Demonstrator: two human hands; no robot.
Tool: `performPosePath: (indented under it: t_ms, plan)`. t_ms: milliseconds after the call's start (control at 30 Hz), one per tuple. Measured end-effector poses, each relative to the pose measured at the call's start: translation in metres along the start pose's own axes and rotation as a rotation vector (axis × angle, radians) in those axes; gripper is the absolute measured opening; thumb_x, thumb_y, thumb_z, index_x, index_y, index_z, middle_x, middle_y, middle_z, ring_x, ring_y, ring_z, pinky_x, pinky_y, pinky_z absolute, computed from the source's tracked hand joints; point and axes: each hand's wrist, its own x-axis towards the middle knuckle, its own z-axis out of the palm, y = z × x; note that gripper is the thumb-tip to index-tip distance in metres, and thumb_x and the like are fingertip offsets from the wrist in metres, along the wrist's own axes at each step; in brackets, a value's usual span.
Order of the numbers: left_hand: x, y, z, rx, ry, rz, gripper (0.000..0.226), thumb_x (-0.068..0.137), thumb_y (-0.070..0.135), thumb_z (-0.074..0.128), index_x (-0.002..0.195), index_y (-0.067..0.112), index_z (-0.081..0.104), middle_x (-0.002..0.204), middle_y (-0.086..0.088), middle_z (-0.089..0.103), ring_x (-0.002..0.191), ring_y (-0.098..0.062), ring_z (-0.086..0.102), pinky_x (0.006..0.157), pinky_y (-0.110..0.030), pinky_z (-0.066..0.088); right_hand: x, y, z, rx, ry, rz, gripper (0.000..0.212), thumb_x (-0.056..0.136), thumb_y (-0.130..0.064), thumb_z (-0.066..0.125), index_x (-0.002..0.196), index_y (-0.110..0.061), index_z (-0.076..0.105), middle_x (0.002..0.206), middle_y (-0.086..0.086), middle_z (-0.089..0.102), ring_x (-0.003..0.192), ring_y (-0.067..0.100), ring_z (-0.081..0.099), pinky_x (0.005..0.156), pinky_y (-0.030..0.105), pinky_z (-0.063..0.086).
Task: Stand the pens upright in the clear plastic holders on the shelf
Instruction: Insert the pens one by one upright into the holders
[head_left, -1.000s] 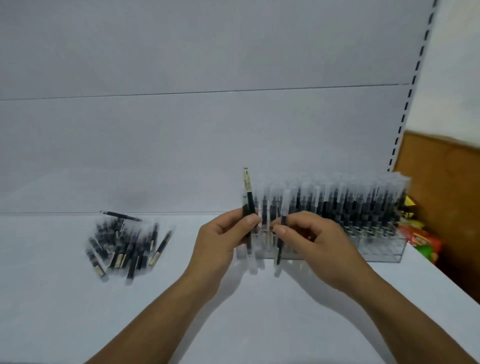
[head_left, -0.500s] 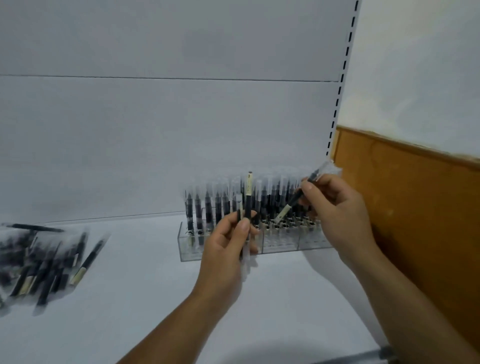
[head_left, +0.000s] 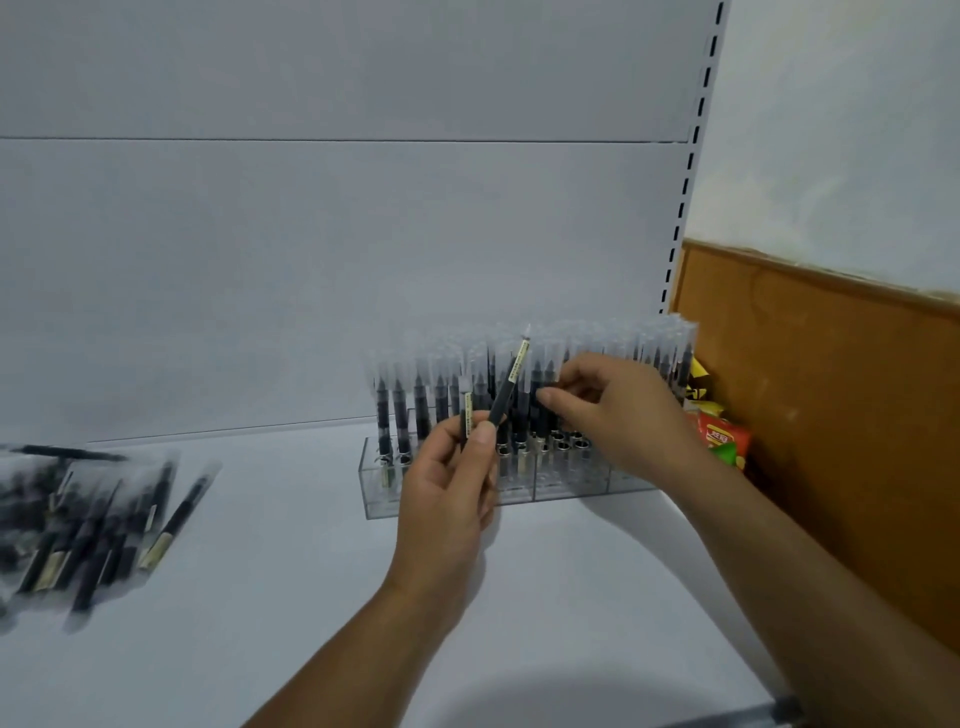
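Your white shelf carries a row of clear plastic holders, set end to end close to the back panel and packed with upright pens. Well to the left of the holders, a heap of loose pens lies flat on the shelf, several overlapping.

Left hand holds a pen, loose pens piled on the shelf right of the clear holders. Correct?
Not quite. The head view shows the loose pens piled left of the clear holders, not right. The left hand does hold a pen.
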Motion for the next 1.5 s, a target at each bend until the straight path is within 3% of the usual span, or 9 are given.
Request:
performPosePath:
  t_ms: [167, 267, 400, 533, 700, 833, 1033, 1267, 1500]
  plan:
    - [-0.002, 0.001, 0.001, 0.022, -0.004, -0.016, 0.021, 0.081, 0.026, 0.059, 0.097, 0.011, 0.06, 0.058, 0.0, 0.034, 0.044, -0.005, 0.026, 0.04, -0.013, 0.024, -0.006, -0.001, 0.002, -0.063, -0.04, 0.011, 0.017, 0.088, -0.042, 0.068, 0.088, -0.025, 0.07, 0.074, -0.012, 0.064, 0.072, 0.008, 0.061, 0.067, 0.029, 0.051]
    - [-0.001, 0.0, 0.0, 0.035, -0.012, -0.023, 0.021, 0.082, 0.025, 0.06, 0.097, 0.011, 0.061, 0.058, 0.002, 0.035, 0.045, -0.005, 0.027, 0.04, -0.013, 0.026, -0.016, 0.004, 0.0, -0.029, 0.101, -0.012, 0.011, 0.087, -0.037, 0.069, 0.087, -0.026, 0.071, 0.074, -0.015, 0.065, 0.07, 0.002, 0.06, 0.065, 0.026, 0.052]
    - [-0.002, -0.001, -0.001, 0.065, -0.031, -0.028, 0.007, 0.09, 0.015, 0.058, 0.095, 0.012, 0.062, 0.057, 0.003, 0.037, 0.046, -0.005, 0.028, 0.04, -0.013, 0.025, -0.033, -0.002, -0.004, 0.034, 0.367, -0.407, 0.016, 0.087, -0.015, 0.071, 0.102, -0.018, 0.07, 0.09, -0.012, 0.06, 0.07, 0.001, 0.054, 0.065, 0.008, 0.042]
    - [-0.004, -0.002, 0.0, 0.077, -0.079, -0.035, 0.008, 0.087, 0.022, 0.059, 0.088, 0.016, 0.064, 0.057, 0.003, 0.038, 0.046, -0.004, 0.029, 0.04, -0.012, 0.025, -0.034, -0.005, 0.0, -0.235, 0.184, -0.641, 0.026, 0.081, -0.012, 0.075, 0.107, -0.014, 0.071, 0.118, 0.003, 0.06, 0.1, 0.015, 0.057, 0.086, 0.025, 0.049]
    - [-0.003, -0.001, 0.0, 0.057, -0.081, -0.041, 0.042, 0.084, 0.055, 0.056, 0.088, 0.015, 0.071, 0.055, 0.007, 0.045, 0.043, -0.004, 0.034, 0.041, -0.013, 0.028, -0.029, 0.001, 0.001, -0.284, 0.205, -0.594, 0.018, 0.081, -0.017, 0.073, 0.099, -0.013, 0.072, 0.104, 0.003, 0.066, 0.098, 0.022, 0.06, 0.083, 0.034, 0.052]
    - [0.0, -0.005, -0.002, -0.002, -0.059, -0.052, 0.064, 0.073, 0.076, 0.05, 0.086, 0.018, 0.073, 0.057, 0.002, 0.049, 0.041, -0.007, 0.028, 0.039, -0.016, 0.026, -0.021, 0.011, -0.007, 0.001, 0.265, -0.387, 0.016, 0.085, -0.02, 0.072, 0.101, -0.017, 0.074, 0.097, -0.005, 0.06, 0.084, 0.006, 0.057, 0.074, 0.018, 0.048]
    - [0.0, -0.008, -0.004, 0.016, -0.093, -0.042, 0.068, 0.074, 0.079, 0.045, 0.092, 0.021, 0.074, 0.058, 0.002, 0.05, 0.042, -0.007, 0.029, 0.041, -0.015, 0.029, -0.011, 0.015, -0.005, 0.277, 0.268, -0.134, 0.014, 0.092, -0.023, 0.065, 0.105, -0.025, 0.068, 0.088, -0.009, 0.069, 0.083, 0.006, 0.063, 0.077, 0.032, 0.055]
    - [-0.001, -0.007, -0.003, 0.014, -0.089, -0.049, 0.063, 0.077, 0.076, 0.045, 0.09, 0.022, 0.074, 0.057, 0.003, 0.05, 0.041, -0.006, 0.029, 0.041, -0.015, 0.028, -0.005, 0.018, 0.004, 0.101, 0.196, -0.072, 0.015, 0.089, -0.025, 0.069, 0.102, -0.02, 0.065, 0.084, -0.01, 0.065, 0.08, 0.008, 0.061, 0.076, 0.034, 0.055]
    - [0.0, -0.007, -0.003, 0.042, -0.091, -0.052, 0.064, 0.076, 0.076, 0.042, 0.09, 0.023, 0.075, 0.058, 0.002, 0.051, 0.043, -0.008, 0.032, 0.043, -0.017, 0.028, -0.007, 0.023, 0.011, -0.047, 0.074, -0.017, 0.011, 0.085, -0.035, 0.072, 0.091, -0.033, 0.063, 0.075, -0.023, 0.06, 0.077, 0.001, 0.06, 0.073, 0.034, 0.055]
